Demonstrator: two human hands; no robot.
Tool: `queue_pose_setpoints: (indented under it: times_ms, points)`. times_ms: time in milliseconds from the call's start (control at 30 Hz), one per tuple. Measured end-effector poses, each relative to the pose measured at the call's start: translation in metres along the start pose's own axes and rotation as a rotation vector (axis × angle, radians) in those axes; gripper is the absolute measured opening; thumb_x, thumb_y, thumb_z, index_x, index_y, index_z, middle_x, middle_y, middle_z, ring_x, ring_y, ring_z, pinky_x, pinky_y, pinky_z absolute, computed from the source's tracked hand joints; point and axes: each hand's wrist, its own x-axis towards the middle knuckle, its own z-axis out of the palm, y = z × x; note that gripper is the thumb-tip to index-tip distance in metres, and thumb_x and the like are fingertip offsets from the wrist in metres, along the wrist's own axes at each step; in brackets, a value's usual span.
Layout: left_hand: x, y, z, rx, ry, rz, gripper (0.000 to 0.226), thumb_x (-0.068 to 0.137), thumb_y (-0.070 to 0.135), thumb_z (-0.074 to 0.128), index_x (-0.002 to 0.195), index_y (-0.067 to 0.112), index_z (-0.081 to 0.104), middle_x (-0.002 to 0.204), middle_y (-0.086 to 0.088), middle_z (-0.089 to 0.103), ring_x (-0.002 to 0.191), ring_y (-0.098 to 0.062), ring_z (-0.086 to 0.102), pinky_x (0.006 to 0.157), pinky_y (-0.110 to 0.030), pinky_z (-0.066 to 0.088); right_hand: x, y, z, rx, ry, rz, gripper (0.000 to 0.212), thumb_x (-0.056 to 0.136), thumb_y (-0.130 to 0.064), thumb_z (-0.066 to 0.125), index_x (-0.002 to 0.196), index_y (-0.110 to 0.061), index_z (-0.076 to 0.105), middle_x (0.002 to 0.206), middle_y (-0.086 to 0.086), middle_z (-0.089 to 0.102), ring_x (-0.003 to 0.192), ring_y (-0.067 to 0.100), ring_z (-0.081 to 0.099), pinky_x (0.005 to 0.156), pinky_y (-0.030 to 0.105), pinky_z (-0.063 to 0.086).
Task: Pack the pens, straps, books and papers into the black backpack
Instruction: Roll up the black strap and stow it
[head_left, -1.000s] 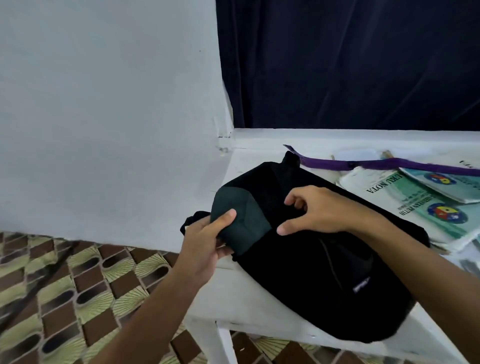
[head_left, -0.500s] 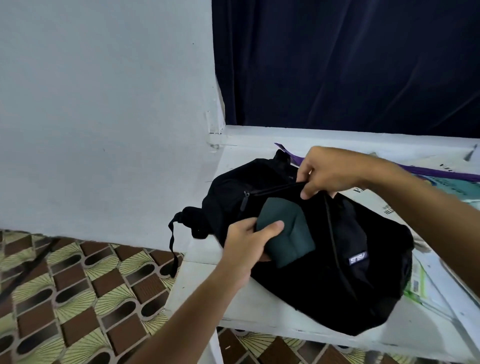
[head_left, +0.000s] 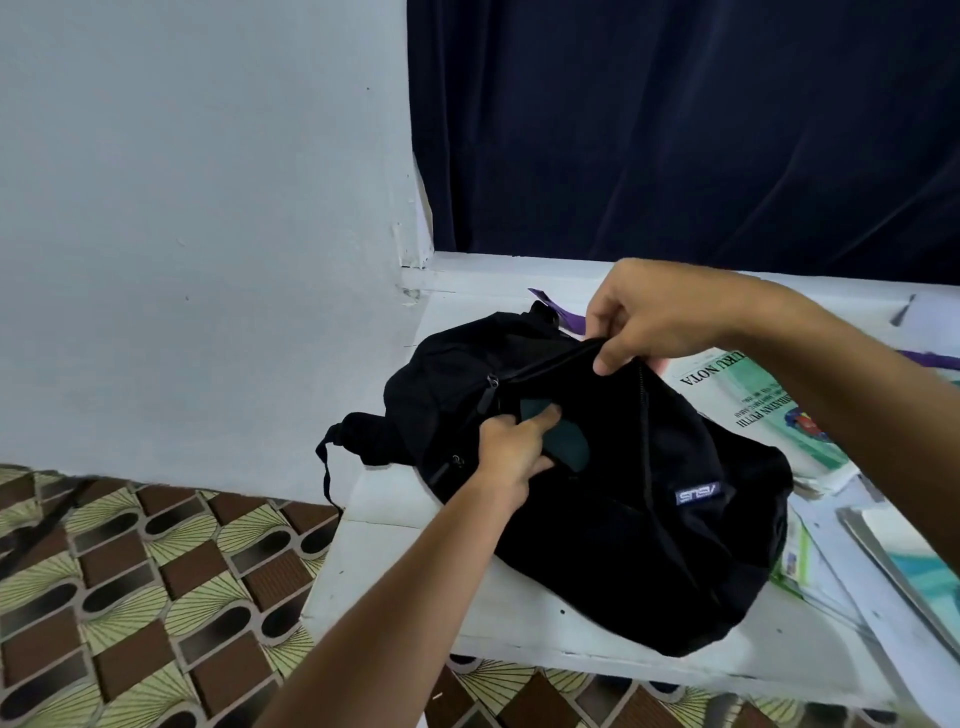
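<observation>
The black backpack (head_left: 639, 499) lies on the white table (head_left: 395, 561), its zipper mouth facing the far left. My right hand (head_left: 654, 317) pinches the upper edge of the opening and lifts it. My left hand (head_left: 514, 441) grips a dark green flat item (head_left: 563, 447), half pushed inside the opening. A purple strap (head_left: 563, 314) pokes out behind the bag. Green-and-white books (head_left: 763, 410) titled "BUKU NOTA" lie to the right, partly under my right forearm. I see no pens.
More papers and a booklet (head_left: 810, 566) lie at the right under the bag's corner. A dark curtain (head_left: 675, 130) hangs behind the table, a white wall (head_left: 197, 234) on the left. The patterned floor (head_left: 130, 597) lies below the table's left edge.
My right hand rose and lifted the bag's opening edge. My left hand pushed the dark green item from outside the bag down into the opening. The view shifted right.
</observation>
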Motion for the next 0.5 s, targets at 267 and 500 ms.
queue_pose_setpoints:
  times_ms: [267,500]
  points:
    - [0.017,-0.002,-0.023,0.005,0.089,0.015,0.013,0.086,0.012,0.073,0.094,0.004,0.067,0.099,-0.012,0.071,0.094,-0.025,0.068,0.075,-0.036,0.059,-0.01,0.007,-0.003,-0.09,-0.039,0.056,0.01,0.079,-0.018,0.078,0.08,-0.017,0.068,0.077,0.013,0.072,0.058,0.022,0.069,0.067,0.036,0.054]
    - [0.029,-0.017,-0.029,0.152,0.199,0.073,0.024,0.077,0.023,0.083,0.079,0.004,0.068,0.091,-0.019,0.072,0.087,-0.035,0.071,0.076,-0.044,0.061,-0.007,0.009,0.009,-0.086,-0.015,0.091,0.011,0.081,-0.023,0.076,0.079,-0.022,0.065,0.077,0.019,0.07,0.049,0.016,0.057,0.054,0.023,0.039]
